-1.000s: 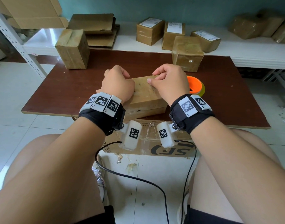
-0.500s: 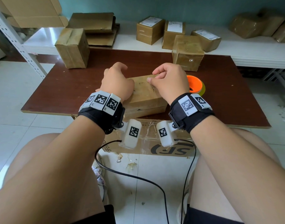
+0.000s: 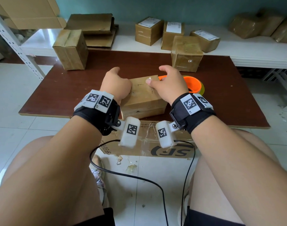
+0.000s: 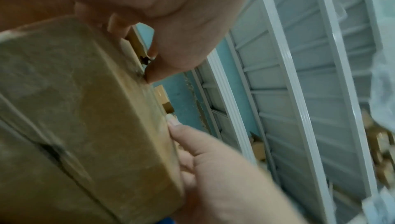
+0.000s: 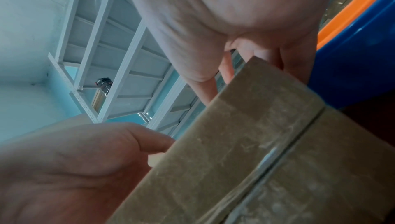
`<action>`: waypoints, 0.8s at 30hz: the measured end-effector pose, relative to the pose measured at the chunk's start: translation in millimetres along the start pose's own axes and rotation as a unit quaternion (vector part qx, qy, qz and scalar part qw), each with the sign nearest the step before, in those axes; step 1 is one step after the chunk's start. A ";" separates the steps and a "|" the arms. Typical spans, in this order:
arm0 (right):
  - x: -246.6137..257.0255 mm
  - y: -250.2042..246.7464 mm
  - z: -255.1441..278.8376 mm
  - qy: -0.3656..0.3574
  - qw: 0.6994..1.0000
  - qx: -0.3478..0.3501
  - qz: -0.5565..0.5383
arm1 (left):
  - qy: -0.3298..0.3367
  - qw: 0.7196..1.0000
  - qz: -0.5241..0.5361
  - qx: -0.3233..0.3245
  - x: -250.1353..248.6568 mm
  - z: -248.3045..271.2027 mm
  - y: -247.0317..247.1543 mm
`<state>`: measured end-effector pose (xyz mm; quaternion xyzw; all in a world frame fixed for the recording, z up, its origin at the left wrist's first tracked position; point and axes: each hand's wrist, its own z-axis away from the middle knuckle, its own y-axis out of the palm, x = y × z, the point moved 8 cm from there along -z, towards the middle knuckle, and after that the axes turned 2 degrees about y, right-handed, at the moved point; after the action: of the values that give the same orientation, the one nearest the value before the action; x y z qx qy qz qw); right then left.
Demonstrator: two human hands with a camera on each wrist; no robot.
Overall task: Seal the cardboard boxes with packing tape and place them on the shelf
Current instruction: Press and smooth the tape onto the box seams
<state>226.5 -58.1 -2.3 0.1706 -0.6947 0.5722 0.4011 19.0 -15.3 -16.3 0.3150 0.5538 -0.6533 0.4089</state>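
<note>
A flat tape-wrapped cardboard box [image 3: 144, 95] lies at the near edge of the brown table [image 3: 71, 88]. My left hand [image 3: 115, 82] grips its left side, fingers curled over the far edge; in the left wrist view the thumb [image 4: 177, 131] lies along the box [image 4: 74, 109]. On the other side my right hand [image 3: 169, 84] holds the far right corner with the thumb on top and the fingers arched behind the box [image 5: 256, 160]. An orange-cored tape roll [image 3: 195, 85] sits just right of that hand.
Two sealed boxes stand on the table, one back left [image 3: 71, 49] and one back right [image 3: 186, 54]. The white shelf [image 3: 256, 53] behind holds several labelled boxes [image 3: 149, 30] and flattened cardboard [image 3: 94, 28]. A large SF carton [image 3: 155, 144] is under the table's front edge.
Both hands were bunched together on the box's top. They have since spread apart to its sides, the right hand sliding right and uncovering the top face.
</note>
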 end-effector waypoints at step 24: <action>28.7 -40.0 33.1 -0.125 0.959 -0.138 -0.213 | 0.242 0.963 0.059 -0.106 -39.5 41.7 -22.5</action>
<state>224.6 -94.1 44.9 0.3278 -0.7591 0.3465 0.4430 19.4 -47.8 36.1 0.4510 0.6825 -0.4699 0.3317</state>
